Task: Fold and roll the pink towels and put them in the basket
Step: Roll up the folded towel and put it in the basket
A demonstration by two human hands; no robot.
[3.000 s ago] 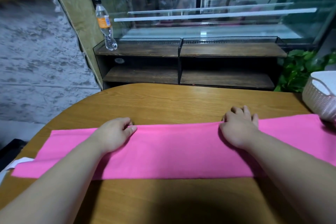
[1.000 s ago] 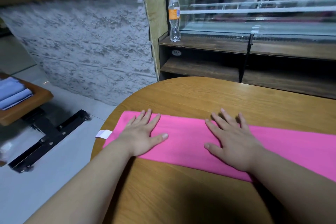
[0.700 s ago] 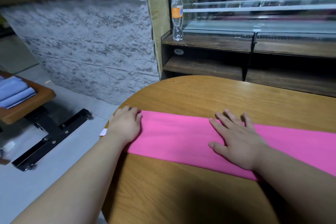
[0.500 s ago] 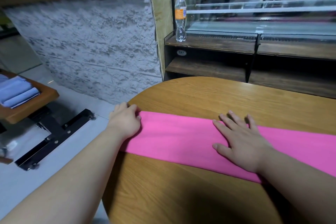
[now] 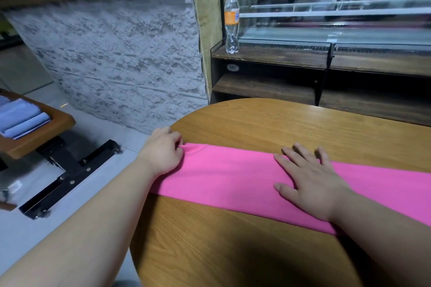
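Pink towel [image 5: 233,175] already folded into long narrow strip, lying flat across worktop [image 5: 279,123]; left end at worktop's left rim, right end out of frame. Left hand [image 5: 163,154] at that rim — fingers curled, pinching towel's end edge. Right hand [image 5: 310,182] flat near worktop's middle, fingers spread, pressing strip down, gripping nothing. Judgement: folding done, no roll formed yet. Basket not in view — rolling and placement left.

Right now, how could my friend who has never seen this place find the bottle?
Look past the round wooden table to the glass display case at the back. On the left end of the top wooden shelf below it stands the bottle. It is clear plastic, upright, with an orange label.
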